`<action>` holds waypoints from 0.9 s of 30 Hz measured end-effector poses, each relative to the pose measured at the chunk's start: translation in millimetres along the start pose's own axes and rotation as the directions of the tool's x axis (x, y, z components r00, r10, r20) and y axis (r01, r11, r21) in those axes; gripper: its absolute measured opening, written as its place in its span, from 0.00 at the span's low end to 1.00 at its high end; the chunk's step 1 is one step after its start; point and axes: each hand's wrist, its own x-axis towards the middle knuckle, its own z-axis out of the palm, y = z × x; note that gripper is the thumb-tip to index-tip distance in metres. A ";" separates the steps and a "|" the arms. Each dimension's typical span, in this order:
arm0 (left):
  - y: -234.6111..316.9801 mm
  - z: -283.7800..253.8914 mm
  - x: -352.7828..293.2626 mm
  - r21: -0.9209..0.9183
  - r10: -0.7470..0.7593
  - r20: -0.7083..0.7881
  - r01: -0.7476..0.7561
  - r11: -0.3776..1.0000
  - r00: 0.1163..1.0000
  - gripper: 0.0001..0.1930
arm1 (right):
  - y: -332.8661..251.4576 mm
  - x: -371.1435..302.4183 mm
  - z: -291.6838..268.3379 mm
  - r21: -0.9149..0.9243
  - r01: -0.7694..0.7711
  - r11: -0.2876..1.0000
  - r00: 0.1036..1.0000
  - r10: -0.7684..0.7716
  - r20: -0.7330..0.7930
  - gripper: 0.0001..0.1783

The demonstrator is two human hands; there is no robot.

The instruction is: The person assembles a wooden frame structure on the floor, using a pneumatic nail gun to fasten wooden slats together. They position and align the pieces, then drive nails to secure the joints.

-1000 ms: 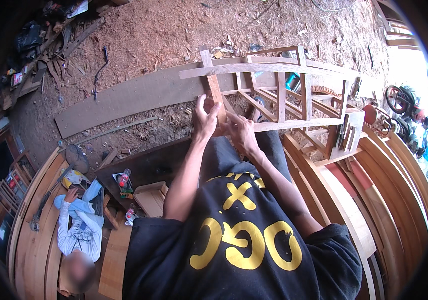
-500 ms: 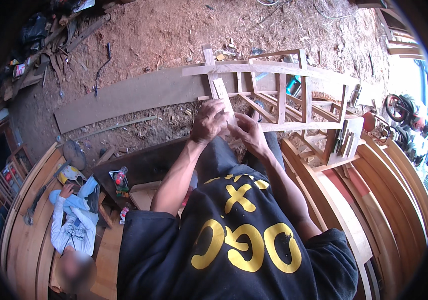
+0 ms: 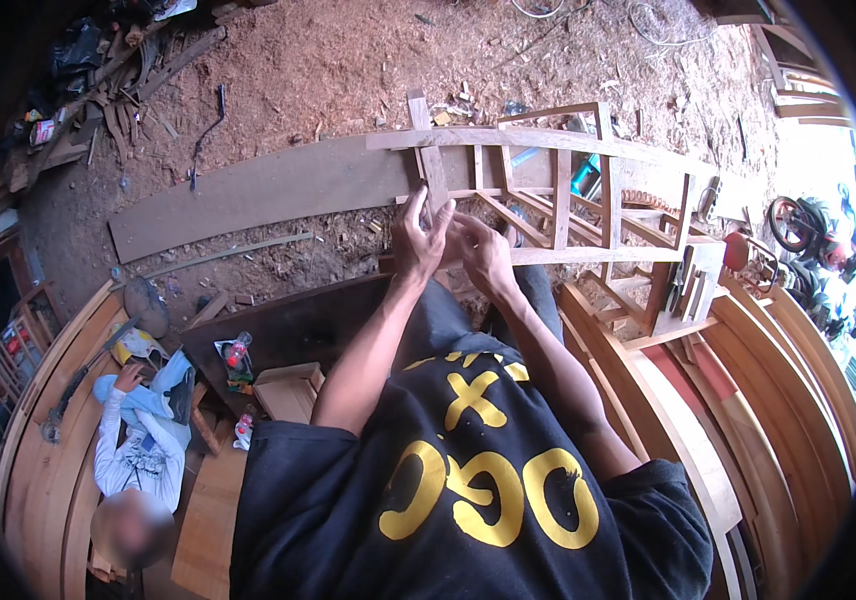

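head view, both hands (image 3: 420,240) (image 3: 486,260) at wooden slat (image 3: 434,172)

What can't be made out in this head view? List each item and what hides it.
Near end of the wooden slat: head view, hidden by the left hand and right hand.
The right hand's grip: head view, its fingertips curl out of sight behind its own knuckles.
Rest of the black shirt: head view, cut off by the lower edge.
Fine parts of the motorcycle: head view, too small, near the bright rim.
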 end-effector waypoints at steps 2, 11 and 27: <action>-1.3 4.9 -4.0 0.053 -0.045 -0.012 0.045 0.998 0.999 0.31 | 2.3 2.5 2.5 -0.035 -0.011 0.999 1.000 0.010 -0.011 0.19; 14.0 6.4 -5.3 0.071 -0.114 -0.046 0.117 0.991 0.992 0.30 | 0.8 8.9 0.8 -0.029 -0.024 0.999 0.999 0.025 0.041 0.18; 181.6 36.9 -58.4 -0.314 -0.086 0.130 0.124 0.941 0.988 0.24 | -34.0 -72.7 -122.1 0.339 0.081 0.937 0.986 -0.126 0.113 0.25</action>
